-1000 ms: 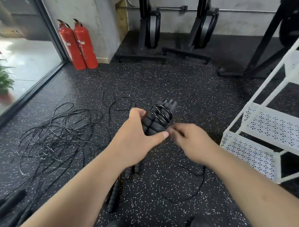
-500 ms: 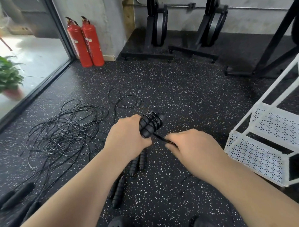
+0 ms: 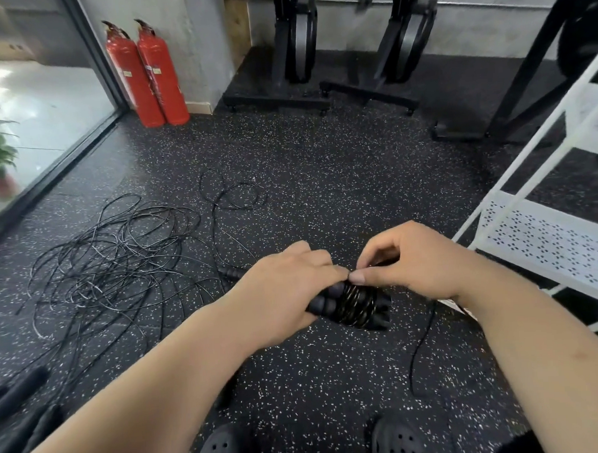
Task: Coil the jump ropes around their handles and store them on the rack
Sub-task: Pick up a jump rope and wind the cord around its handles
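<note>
Fingers (image 3: 360, 277) of the right hand (image 3: 419, 258) are pinched together on the thin cord (image 3: 357, 300), right at the top of the handles (image 3: 320, 306). The left hand (image 3: 286, 292) is wrapped round the other end of the pair, clamping them side by side. The bundle's held in the air above the floor (image 3: 323, 177), just left of the white rack (image 3: 548, 243). Black ribbed grips, glossy cord stacked in tight turns round the middle. The danger now: a loose tail (image 3: 422, 340) hangs down to the floor — let that pinch slacken and those springy turns could spill off the end. And the tangle (image 3: 114, 265) of ropes toward the floor's left edge waits — easy to snag.
</note>
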Demonstrator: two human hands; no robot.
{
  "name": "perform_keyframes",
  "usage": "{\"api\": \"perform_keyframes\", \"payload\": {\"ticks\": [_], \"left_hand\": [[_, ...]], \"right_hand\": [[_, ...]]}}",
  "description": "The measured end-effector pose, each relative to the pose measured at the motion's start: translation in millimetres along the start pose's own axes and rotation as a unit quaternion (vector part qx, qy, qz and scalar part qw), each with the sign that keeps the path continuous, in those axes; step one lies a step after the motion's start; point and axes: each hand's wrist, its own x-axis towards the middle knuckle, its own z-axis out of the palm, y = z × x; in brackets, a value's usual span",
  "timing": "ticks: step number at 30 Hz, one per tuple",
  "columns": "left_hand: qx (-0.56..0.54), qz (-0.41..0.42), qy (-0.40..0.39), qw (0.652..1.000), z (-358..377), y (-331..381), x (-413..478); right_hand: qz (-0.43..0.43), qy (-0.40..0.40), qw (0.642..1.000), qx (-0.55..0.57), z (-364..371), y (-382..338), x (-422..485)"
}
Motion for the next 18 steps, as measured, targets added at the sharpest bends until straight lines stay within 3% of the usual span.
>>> {"api": "perform_keyframes", "payload": {"ticks": [6, 10, 15, 18], "left_hand": [[-0.086, 0.0, 0.012, 0.996, -16, 3, 2], [-0.208, -0.036, -0.008, 0.978, -24, 7, -4], [-0.379, -0.137, 0.003, 0.915, -38, 10, -14], [-0.458, -0.154, 0.023, 0.875, -43, 10, -16]], "right_hand": [[-0.019, 0.001, 0.993, 0.118, -13, 1, -7], [-0.022, 0.018, 0.983, 0.179, -11, 4, -6], [0.006, 0.036, 0.949, 0.312, 5, 2, 4], [0.015, 0.089, 0.948, 0.304, 23, 3, 16]]}}
